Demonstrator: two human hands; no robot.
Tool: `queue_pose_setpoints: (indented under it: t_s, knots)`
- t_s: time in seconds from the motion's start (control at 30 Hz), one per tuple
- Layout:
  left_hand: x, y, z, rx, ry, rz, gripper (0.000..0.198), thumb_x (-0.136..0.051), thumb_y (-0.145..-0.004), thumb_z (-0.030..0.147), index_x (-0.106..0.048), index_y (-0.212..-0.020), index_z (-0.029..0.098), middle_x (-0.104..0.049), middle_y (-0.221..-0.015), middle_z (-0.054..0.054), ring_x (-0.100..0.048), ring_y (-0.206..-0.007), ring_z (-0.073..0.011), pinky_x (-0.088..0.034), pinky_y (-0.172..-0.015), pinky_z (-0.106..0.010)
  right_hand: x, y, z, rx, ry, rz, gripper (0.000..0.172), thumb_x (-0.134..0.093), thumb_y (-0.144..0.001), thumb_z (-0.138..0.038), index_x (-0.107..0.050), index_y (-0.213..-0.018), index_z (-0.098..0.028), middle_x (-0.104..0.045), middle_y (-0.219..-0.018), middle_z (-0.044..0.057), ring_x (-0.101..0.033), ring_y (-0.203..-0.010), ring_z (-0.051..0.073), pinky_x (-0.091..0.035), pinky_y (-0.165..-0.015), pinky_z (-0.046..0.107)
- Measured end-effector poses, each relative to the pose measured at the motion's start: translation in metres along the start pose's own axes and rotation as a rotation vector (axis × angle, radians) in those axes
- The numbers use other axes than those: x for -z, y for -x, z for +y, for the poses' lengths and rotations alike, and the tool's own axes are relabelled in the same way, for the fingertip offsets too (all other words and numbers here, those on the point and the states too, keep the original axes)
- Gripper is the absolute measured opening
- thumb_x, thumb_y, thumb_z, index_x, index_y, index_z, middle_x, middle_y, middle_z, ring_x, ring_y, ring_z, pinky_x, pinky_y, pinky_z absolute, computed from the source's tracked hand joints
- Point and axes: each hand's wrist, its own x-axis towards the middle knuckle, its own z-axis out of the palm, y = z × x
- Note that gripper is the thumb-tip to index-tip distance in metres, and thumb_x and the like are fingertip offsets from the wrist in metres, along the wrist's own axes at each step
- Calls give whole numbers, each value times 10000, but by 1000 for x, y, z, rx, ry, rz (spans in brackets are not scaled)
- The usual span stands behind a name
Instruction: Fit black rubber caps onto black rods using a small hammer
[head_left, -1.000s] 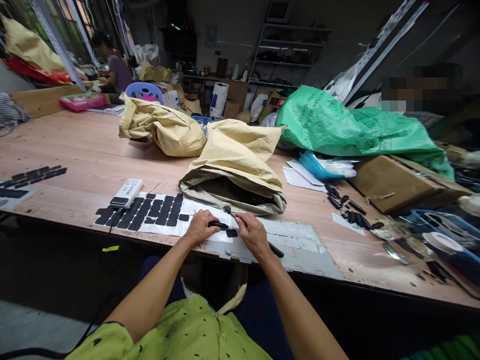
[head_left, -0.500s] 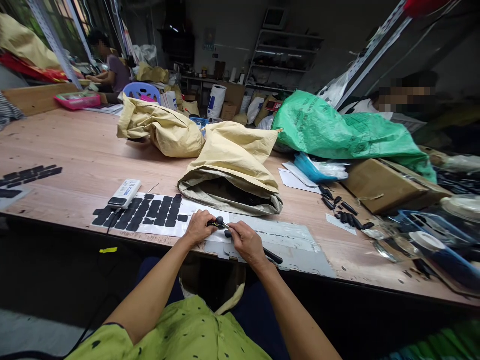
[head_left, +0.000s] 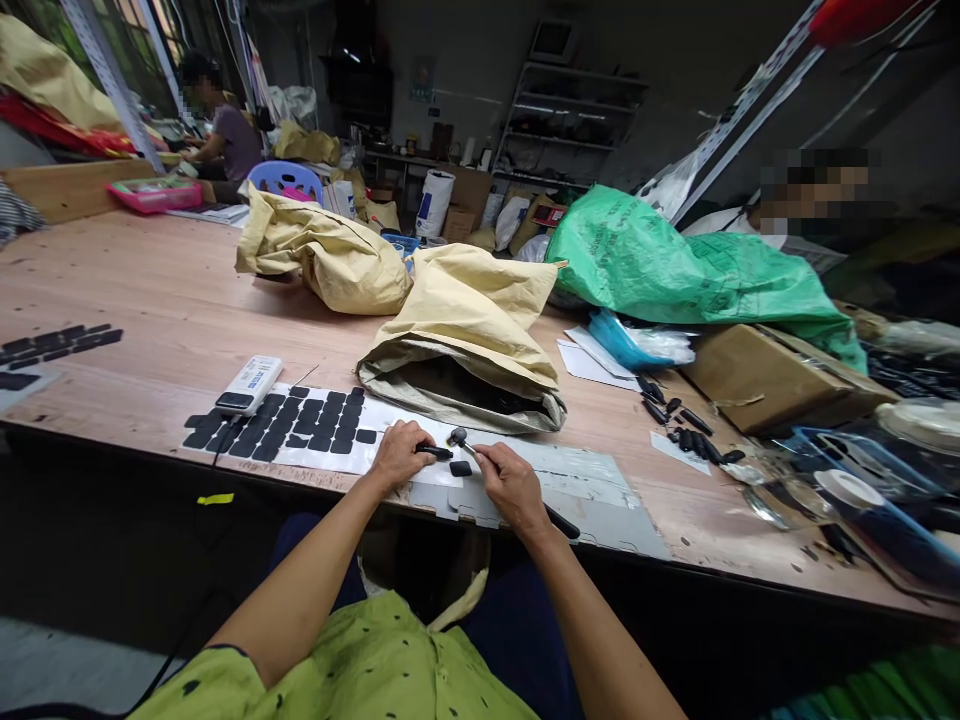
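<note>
My left hand (head_left: 402,453) is closed on a small, elongated black piece (head_left: 435,452), which points to the right over the white sheet. In my right hand (head_left: 513,485) is a tool with a black handle (head_left: 561,522), a thin metal shaft and a dark rounded head (head_left: 457,437); its exact kind is unclear. The head is just right of the black piece, apart from it. A flat black rounded tile (head_left: 460,467) lies between my hands. To the left, rows of similar black tiles (head_left: 322,425) cover the white sheet, beside a white handheld device (head_left: 251,384).
A yellow sack (head_left: 480,310) opens toward me just behind my hands. Loose black pieces (head_left: 690,435) lie to the right, near a cardboard box (head_left: 772,375) and jars. A green sack (head_left: 637,260) lies behind. Two other people are beyond the table.
My right hand has drawn the tool slightly right, so its head is away from the black piece in my left hand. The flat tile between my hands is now more visible.
</note>
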Motion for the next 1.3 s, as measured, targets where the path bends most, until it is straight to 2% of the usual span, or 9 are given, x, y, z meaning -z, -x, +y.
queue_pose_setpoints:
  t_s: [0.3, 0.47, 0.67, 0.83, 0.93, 1.07, 1.17, 1.23, 1.3]
  knots:
    - [-1, 1, -1, -67, -69, 13, 214, -745, -753, 336, -735, -948, 247, -623, -895, -27, -525, -936, -229, -392, -861, -356, -24, -38, 16, 2, 204, 22, 224, -505, -917, -270, -709, -1008, -245, -666, -940, 25, -580, -896, 170, -424, -796, 273]
    - [-3, 1, -4, -84, -50, 30, 138, -689, -809, 302, -736, -925, 244, -619, -876, -24, -519, -913, -218, -387, -853, -360, -44, -41, 23, 55, 294, 91, 198, -514, -912, -235, -692, -1001, -231, -634, -912, 28, -516, -850, 173, -376, -798, 280]
    - [0, 6, -3, -158, -31, 25, 117, -662, -828, 271, -706, -925, 225, -645, -900, -24, -520, -930, -222, -375, -854, -375, -47, -39, 23, 80, 339, 117, 181, -520, -906, -233, -676, -999, -227, -618, -923, 34, -489, -846, 178, -348, -791, 289]
    - [-2, 40, 17, -326, 4, -25, 115, -685, -817, 261, -697, -927, 230, -644, -950, -33, -527, -968, -220, -375, -905, -387, -47, -40, 23, 74, 344, 120, 170, -522, -901, -229, -670, -985, -224, -610, -921, 35, -481, -849, 179, -337, -794, 290]
    - [-13, 70, 25, -403, -4, -83, 187, -734, -764, 240, -694, -946, 240, -618, -1148, -50, -510, -1108, -247, -357, -995, -412, -48, -40, 23, 76, 350, 122, 164, -530, -898, -232, -671, -982, -222, -606, -919, 35, -477, -851, 180, -334, -791, 293]
    - [-33, 97, 19, -447, -112, -158, 198, -763, -708, 217, -704, -896, 231, -375, -1530, -47, -337, -1364, -336, -234, -1131, -502, -49, -40, 22, 72, 343, 129, 153, -543, -893, -229, -670, -978, -221, -607, -913, 30, -475, -846, 177, -333, -790, 291]
    - [-42, 106, 14, -441, -149, -205, 211, -783, -666, 235, -713, -865, 217, -159, -1637, -15, -204, -1447, -381, -138, -1172, -554, -49, -40, 22, 71, 330, 139, 140, -549, -891, -225, -669, -962, -224, -609, -906, 26, -474, -840, 174, -328, -777, 289]
    - [-42, 110, 16, -426, -134, -227, 275, -812, -631, 282, -720, -882, 218, -113, -1648, -20, -172, -1457, -407, -111, -1171, -587, -49, -40, 22, 74, 332, 144, 132, -552, -890, -226, -668, -954, -225, -610, -901, 26, -473, -836, 175, -322, -766, 291]
    - [-38, 110, 22, -402, -96, -210, 324, -833, -608, 318, -722, -897, 223, -174, -1633, -47, -208, -1442, -414, -141, -1160, -600, -49, -39, 21, 80, 343, 149, 130, -551, -892, -228, -665, -953, -223, -608, -898, 27, -471, -836, 177, -317, -759, 294]
